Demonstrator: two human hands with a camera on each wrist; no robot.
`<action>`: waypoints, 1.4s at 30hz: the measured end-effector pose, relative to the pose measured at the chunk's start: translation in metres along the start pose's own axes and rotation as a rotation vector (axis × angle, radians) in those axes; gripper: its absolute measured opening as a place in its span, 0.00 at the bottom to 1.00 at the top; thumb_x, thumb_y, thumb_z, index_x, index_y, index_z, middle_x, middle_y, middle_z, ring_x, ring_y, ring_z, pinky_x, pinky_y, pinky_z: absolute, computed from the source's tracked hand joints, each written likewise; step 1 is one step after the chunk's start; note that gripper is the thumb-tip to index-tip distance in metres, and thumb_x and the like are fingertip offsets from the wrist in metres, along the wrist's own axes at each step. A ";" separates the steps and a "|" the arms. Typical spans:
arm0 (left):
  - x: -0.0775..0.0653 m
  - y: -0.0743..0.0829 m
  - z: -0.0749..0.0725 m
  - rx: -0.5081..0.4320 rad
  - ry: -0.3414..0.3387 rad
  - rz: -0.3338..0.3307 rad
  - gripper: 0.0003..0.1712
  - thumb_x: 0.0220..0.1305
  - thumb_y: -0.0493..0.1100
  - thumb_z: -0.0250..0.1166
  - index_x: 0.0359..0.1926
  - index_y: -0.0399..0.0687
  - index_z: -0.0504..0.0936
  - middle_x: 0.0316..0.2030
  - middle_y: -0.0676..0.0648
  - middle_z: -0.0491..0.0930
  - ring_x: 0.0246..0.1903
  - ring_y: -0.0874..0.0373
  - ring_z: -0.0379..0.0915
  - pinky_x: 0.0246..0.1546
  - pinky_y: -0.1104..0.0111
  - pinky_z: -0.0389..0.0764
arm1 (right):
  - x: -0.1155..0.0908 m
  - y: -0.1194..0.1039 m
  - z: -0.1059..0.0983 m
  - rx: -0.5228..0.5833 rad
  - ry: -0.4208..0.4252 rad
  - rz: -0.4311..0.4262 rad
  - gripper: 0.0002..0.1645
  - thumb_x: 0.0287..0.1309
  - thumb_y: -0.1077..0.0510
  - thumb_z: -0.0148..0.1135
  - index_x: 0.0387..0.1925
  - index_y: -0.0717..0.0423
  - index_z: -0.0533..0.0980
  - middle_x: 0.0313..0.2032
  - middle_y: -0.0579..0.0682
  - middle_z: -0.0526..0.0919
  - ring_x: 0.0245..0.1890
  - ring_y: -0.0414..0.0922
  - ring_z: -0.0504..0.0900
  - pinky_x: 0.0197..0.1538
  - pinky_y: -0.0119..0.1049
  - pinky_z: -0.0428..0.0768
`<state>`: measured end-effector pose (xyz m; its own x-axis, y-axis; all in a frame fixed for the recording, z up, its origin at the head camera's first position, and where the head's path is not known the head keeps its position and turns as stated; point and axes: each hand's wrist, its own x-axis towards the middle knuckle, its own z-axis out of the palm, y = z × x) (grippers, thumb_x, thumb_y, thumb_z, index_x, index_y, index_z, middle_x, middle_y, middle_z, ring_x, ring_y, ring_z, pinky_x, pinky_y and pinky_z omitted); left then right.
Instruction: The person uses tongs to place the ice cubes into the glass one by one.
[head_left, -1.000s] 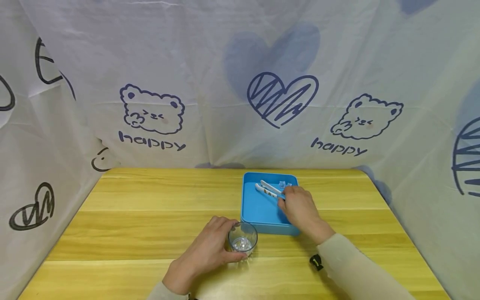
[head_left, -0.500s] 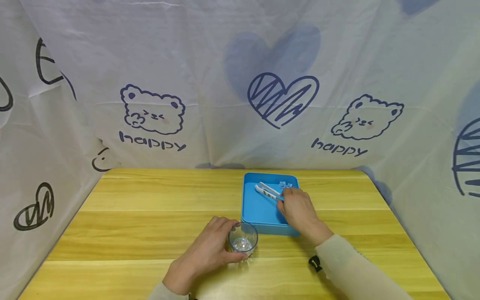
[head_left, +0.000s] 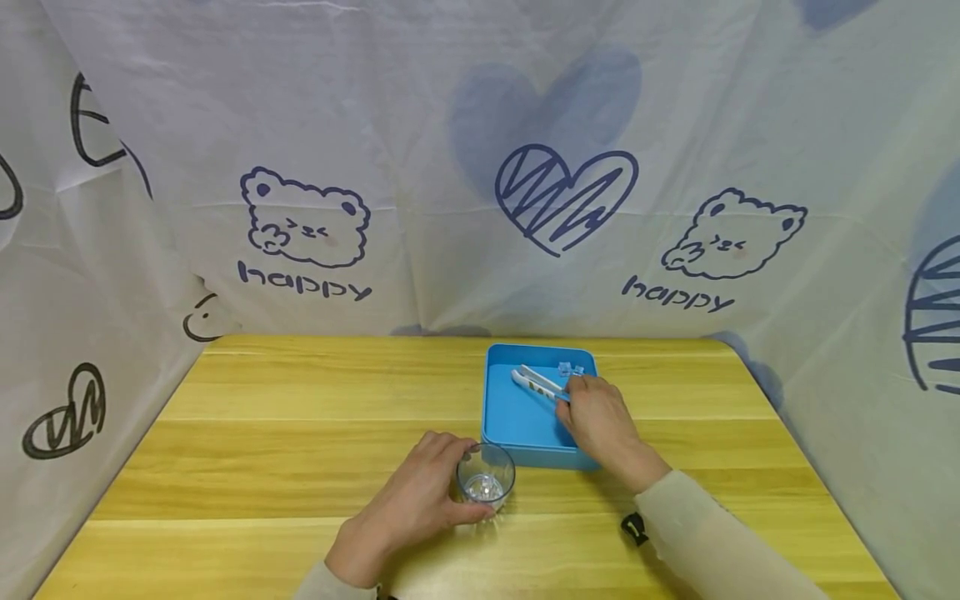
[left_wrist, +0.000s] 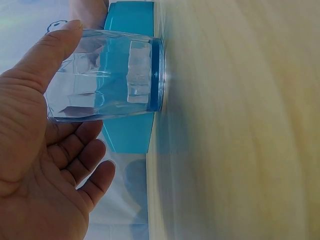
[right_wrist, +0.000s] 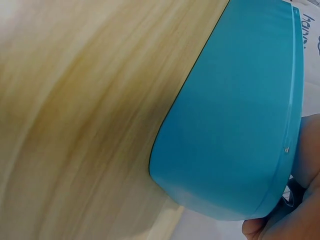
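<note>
My left hand (head_left: pixel 420 492) holds a clear drinking glass (left_wrist: pixel 115 75) between thumb and fingers. The glass stands upright on the table, with clear ice-like cubes (left_wrist: pixel 139 75) at its bottom. Over the blue tray (head_left: pixel 517 425), my right hand (head_left: pixel 603 421) grips white tongs (head_left: pixel 536 383) with a blue handle part. Their two arms point to the left, tips slightly apart with nothing between them. Two or so clear cubes (head_left: pixel 566 368) lie at the tray's back right, just beyond the right fingers. In the right wrist view the tray's wall hides most of that hand.
The tray's raised front wall (right_wrist: pixel 225 115) stands close behind the glass. A small black object (head_left: pixel 634 528) shows beside the right sleeve (head_left: pixel 705 533). A printed cloth (head_left: pixel 435 208) hangs behind the wooden table (head_left: pixel 300 433) and along both sides.
The tongs have dipped slightly toward the front of the tray, their tips a little closer together. The left hand and the glass have stayed in place.
</note>
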<state>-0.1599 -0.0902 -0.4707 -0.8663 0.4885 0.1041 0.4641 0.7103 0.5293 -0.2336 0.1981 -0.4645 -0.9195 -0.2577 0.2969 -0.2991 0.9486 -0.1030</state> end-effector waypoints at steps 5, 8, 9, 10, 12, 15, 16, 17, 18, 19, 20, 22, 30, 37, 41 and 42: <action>0.000 0.000 0.000 -0.003 0.002 0.002 0.51 0.53 0.66 0.81 0.70 0.42 0.76 0.60 0.46 0.80 0.59 0.53 0.71 0.66 0.52 0.78 | 0.000 0.001 0.000 -0.001 0.007 -0.014 0.12 0.67 0.57 0.65 0.36 0.65 0.78 0.27 0.53 0.75 0.29 0.50 0.72 0.38 0.48 0.80; 0.000 0.000 0.000 -0.005 0.004 0.003 0.51 0.53 0.66 0.81 0.70 0.42 0.76 0.60 0.46 0.80 0.58 0.53 0.71 0.66 0.52 0.79 | 0.001 0.000 0.000 -0.002 0.005 -0.015 0.13 0.67 0.57 0.66 0.36 0.65 0.78 0.27 0.54 0.75 0.29 0.50 0.72 0.38 0.47 0.80; 0.000 0.001 -0.001 -0.005 0.004 0.003 0.51 0.53 0.66 0.81 0.70 0.42 0.76 0.60 0.46 0.80 0.58 0.53 0.71 0.66 0.52 0.79 | 0.001 -0.001 0.000 -0.003 0.006 -0.017 0.13 0.67 0.57 0.66 0.36 0.65 0.78 0.27 0.54 0.75 0.29 0.49 0.72 0.37 0.47 0.80; 0.000 0.001 -0.001 -0.005 0.005 0.003 0.51 0.53 0.66 0.81 0.70 0.42 0.76 0.60 0.46 0.80 0.58 0.52 0.71 0.66 0.52 0.79 | 0.002 -0.001 0.000 -0.004 0.011 -0.021 0.13 0.67 0.57 0.66 0.36 0.65 0.78 0.27 0.54 0.75 0.29 0.49 0.72 0.37 0.47 0.80; 0.000 0.001 -0.001 -0.005 0.005 0.002 0.51 0.53 0.66 0.81 0.70 0.42 0.76 0.60 0.46 0.80 0.59 0.52 0.71 0.66 0.52 0.78 | 0.003 -0.001 0.001 -0.006 0.015 -0.024 0.13 0.67 0.57 0.66 0.36 0.66 0.78 0.27 0.54 0.76 0.29 0.50 0.73 0.37 0.47 0.80; -0.001 0.000 -0.001 -0.005 0.006 0.001 0.51 0.53 0.66 0.80 0.70 0.42 0.76 0.60 0.46 0.80 0.59 0.52 0.71 0.67 0.52 0.78 | 0.004 -0.001 0.002 -0.007 0.021 -0.028 0.13 0.67 0.57 0.66 0.36 0.66 0.78 0.28 0.55 0.77 0.30 0.50 0.74 0.39 0.48 0.82; -0.001 0.000 -0.001 -0.005 0.006 0.001 0.51 0.53 0.66 0.80 0.70 0.42 0.76 0.60 0.46 0.80 0.59 0.52 0.71 0.66 0.52 0.78 | 0.004 -0.001 0.002 -0.006 0.021 -0.029 0.13 0.67 0.57 0.66 0.36 0.66 0.78 0.29 0.55 0.78 0.30 0.51 0.75 0.39 0.49 0.82; -0.001 0.000 -0.001 -0.004 0.007 0.001 0.51 0.53 0.66 0.80 0.69 0.42 0.76 0.60 0.46 0.80 0.59 0.52 0.71 0.66 0.52 0.78 | 0.005 -0.001 0.002 -0.005 0.015 -0.026 0.13 0.68 0.57 0.65 0.36 0.66 0.78 0.29 0.55 0.78 0.31 0.51 0.75 0.40 0.50 0.83; -0.001 0.000 -0.001 -0.004 0.007 0.002 0.51 0.53 0.66 0.80 0.69 0.42 0.76 0.60 0.46 0.80 0.59 0.52 0.71 0.66 0.52 0.78 | 0.005 -0.002 0.002 -0.003 0.012 -0.025 0.13 0.68 0.57 0.65 0.37 0.66 0.78 0.30 0.55 0.79 0.31 0.51 0.75 0.41 0.50 0.83; -0.001 0.000 -0.001 -0.003 0.007 0.003 0.51 0.53 0.65 0.80 0.69 0.42 0.76 0.60 0.46 0.80 0.59 0.52 0.71 0.66 0.52 0.78 | 0.004 -0.002 0.001 -0.001 0.009 -0.025 0.13 0.68 0.57 0.65 0.37 0.66 0.78 0.30 0.55 0.79 0.32 0.51 0.75 0.41 0.50 0.83; -0.001 0.000 -0.001 -0.004 0.007 0.003 0.51 0.53 0.65 0.80 0.69 0.42 0.76 0.60 0.45 0.80 0.59 0.52 0.71 0.67 0.52 0.78 | 0.004 -0.002 0.001 0.002 0.007 -0.026 0.13 0.68 0.57 0.65 0.37 0.66 0.78 0.30 0.55 0.79 0.32 0.51 0.75 0.41 0.50 0.83; -0.001 0.000 -0.001 -0.004 0.006 0.005 0.51 0.53 0.65 0.80 0.69 0.42 0.76 0.60 0.45 0.80 0.60 0.51 0.72 0.67 0.51 0.78 | 0.003 -0.002 0.000 0.011 0.004 -0.026 0.12 0.68 0.58 0.64 0.37 0.66 0.78 0.29 0.55 0.78 0.31 0.51 0.75 0.42 0.50 0.82; 0.000 0.000 -0.001 -0.006 0.000 0.004 0.51 0.53 0.66 0.80 0.69 0.42 0.76 0.60 0.45 0.80 0.59 0.51 0.71 0.67 0.51 0.78 | -0.009 0.001 -0.007 0.061 0.054 -0.035 0.10 0.66 0.59 0.66 0.37 0.65 0.79 0.29 0.54 0.79 0.31 0.52 0.75 0.41 0.51 0.81; -0.001 0.000 -0.001 -0.009 -0.001 0.004 0.51 0.53 0.66 0.80 0.70 0.42 0.75 0.60 0.46 0.80 0.60 0.52 0.71 0.67 0.51 0.78 | -0.025 0.000 -0.020 0.112 0.070 -0.037 0.09 0.66 0.60 0.66 0.37 0.65 0.79 0.30 0.54 0.80 0.32 0.50 0.75 0.43 0.49 0.81; -0.001 0.000 -0.001 -0.005 0.004 0.006 0.51 0.53 0.66 0.80 0.70 0.42 0.76 0.60 0.46 0.80 0.60 0.52 0.71 0.67 0.51 0.78 | -0.034 -0.002 -0.029 0.139 0.082 -0.046 0.09 0.66 0.60 0.67 0.38 0.65 0.79 0.30 0.53 0.79 0.32 0.49 0.73 0.43 0.48 0.80; -0.001 0.000 -0.001 -0.006 0.005 0.006 0.51 0.53 0.66 0.80 0.69 0.42 0.76 0.60 0.46 0.80 0.60 0.52 0.71 0.67 0.51 0.78 | -0.036 -0.003 -0.031 0.149 0.089 -0.052 0.09 0.66 0.61 0.67 0.38 0.65 0.79 0.30 0.52 0.78 0.31 0.48 0.73 0.43 0.47 0.79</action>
<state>-0.1595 -0.0907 -0.4702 -0.8647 0.4897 0.1115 0.4679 0.7047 0.5334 -0.1914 0.2105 -0.4456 -0.8775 -0.2820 0.3878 -0.3860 0.8952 -0.2226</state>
